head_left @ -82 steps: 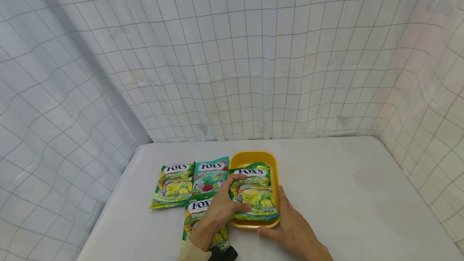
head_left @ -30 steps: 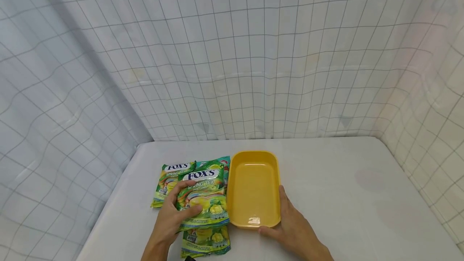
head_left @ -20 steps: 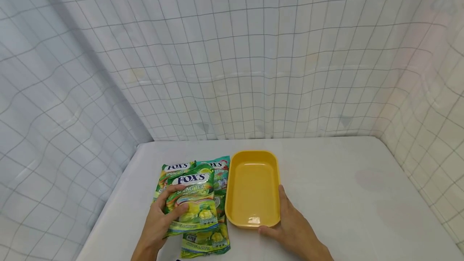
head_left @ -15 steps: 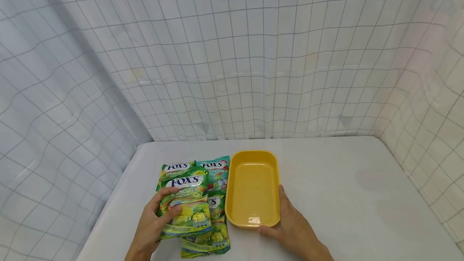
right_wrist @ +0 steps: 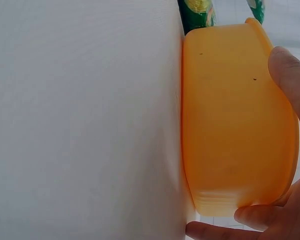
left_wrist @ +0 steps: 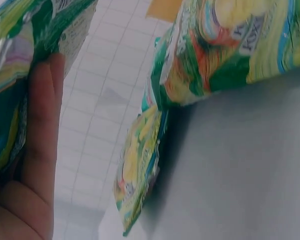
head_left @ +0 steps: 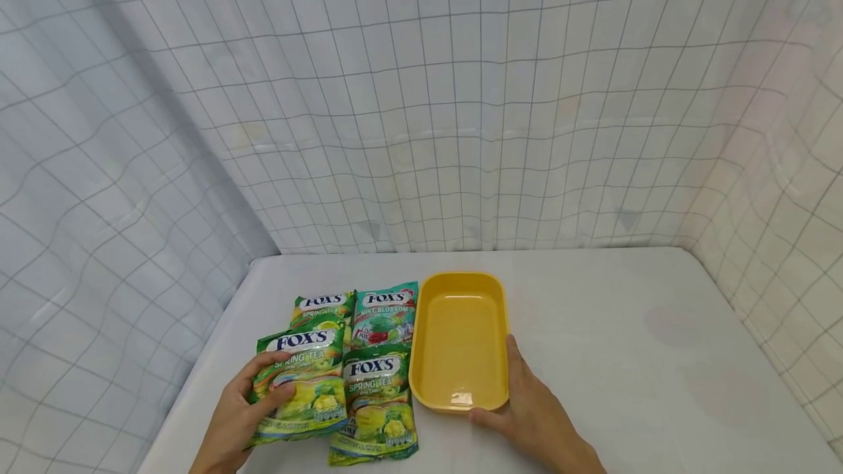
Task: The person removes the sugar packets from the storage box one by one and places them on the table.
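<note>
In the head view, my left hand [head_left: 233, 412] holds a green FOX'S Spring Tea candy bag [head_left: 319, 386] by its left side, thumb on the front. The left wrist view shows a straight finger against this held bag [left_wrist: 10, 65]. Partly behind it lies another Spring Tea bag [head_left: 323, 306]. To its right are a teal Mint Blossom bag [head_left: 382, 320] and, nearer me, a third Spring Tea bag [head_left: 378, 401]. My right hand [head_left: 536, 415] holds the near right corner of a bare yellow tray [head_left: 459, 350], its thumb and fingers on the outer walls [right_wrist: 230, 115].
A white-covered table [head_left: 626, 357] extends to the right of the tray. Gridded white curtains [head_left: 428, 130] enclose the table at the back and both sides. The Mint Blossom bag lies close against the tray's left side.
My left hand has lifted the Spring Tea bag out of the tray and carried it left, over the other bags, uncovering the mint and near bags. My right hand has stayed at the tray.
</note>
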`<state>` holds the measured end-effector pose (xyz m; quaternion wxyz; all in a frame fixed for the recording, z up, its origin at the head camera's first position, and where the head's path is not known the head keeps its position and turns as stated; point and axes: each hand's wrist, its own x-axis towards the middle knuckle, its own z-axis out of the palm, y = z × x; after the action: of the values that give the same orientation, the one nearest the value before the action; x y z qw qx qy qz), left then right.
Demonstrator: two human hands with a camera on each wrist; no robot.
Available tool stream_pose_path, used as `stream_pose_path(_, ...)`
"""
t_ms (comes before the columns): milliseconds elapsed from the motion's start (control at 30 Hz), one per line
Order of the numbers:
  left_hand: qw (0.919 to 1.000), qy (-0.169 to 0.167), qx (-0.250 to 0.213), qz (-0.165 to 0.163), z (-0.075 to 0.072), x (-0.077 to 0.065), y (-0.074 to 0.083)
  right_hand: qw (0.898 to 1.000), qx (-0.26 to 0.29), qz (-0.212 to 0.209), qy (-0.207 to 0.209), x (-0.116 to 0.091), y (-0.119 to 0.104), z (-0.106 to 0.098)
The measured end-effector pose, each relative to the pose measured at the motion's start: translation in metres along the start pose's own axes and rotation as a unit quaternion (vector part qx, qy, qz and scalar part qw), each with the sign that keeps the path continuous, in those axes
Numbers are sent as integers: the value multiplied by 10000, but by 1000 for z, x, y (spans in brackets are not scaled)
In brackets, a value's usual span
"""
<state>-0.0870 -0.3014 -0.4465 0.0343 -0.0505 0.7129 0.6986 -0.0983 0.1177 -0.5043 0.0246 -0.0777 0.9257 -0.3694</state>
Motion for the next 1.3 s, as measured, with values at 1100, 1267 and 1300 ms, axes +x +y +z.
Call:
stream_pose_path(1100,9792,111,1717,-1073,-47,-3,-49,10000,76,60,10,0,1,1)
stream_pose_path(1267,9772,25,1848,-1047,-47,1,-53,9999,103,82,2,0,1,1)
stream_pose_path(1300,9770,-19,1875,-1013,-47,1,-54,9999,102,103,-8,0,1,1)
